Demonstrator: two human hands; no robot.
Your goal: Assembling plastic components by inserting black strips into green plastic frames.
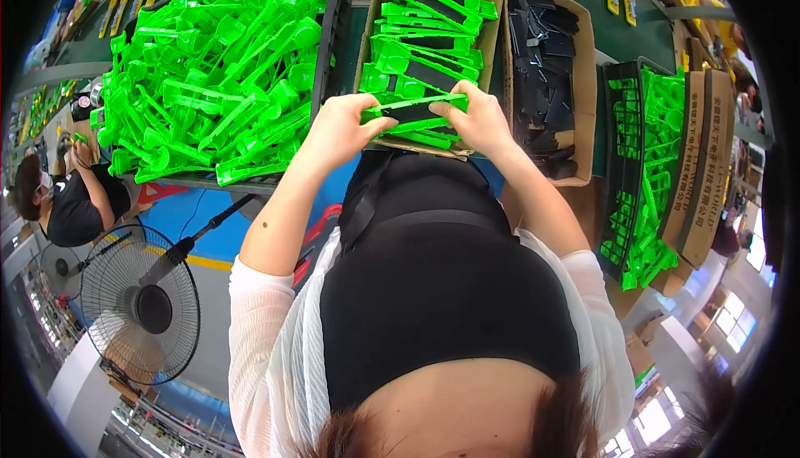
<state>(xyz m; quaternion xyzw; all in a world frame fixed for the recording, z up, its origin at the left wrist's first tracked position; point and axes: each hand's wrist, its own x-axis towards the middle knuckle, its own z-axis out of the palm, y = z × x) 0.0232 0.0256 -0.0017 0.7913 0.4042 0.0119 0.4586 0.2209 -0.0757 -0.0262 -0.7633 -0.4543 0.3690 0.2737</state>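
Note:
My left hand [340, 129] and my right hand [477, 120] hold one bright green plastic part with a black insert [414, 109] between them, each hand gripping one end. The part is level, just over the near edge of a cardboard box [492, 10] stacked with similar green parts fitted with black inserts. My forearms come up from below, past my black top.
A black crate [332, 20] heaped with loose green plastic parts stands at the left. A cardboard box of black inserts [585, 66] is to the right, then a black crate of green pieces [617, 150]. A standing fan [140, 301] and a seated person [71, 195] are at lower left.

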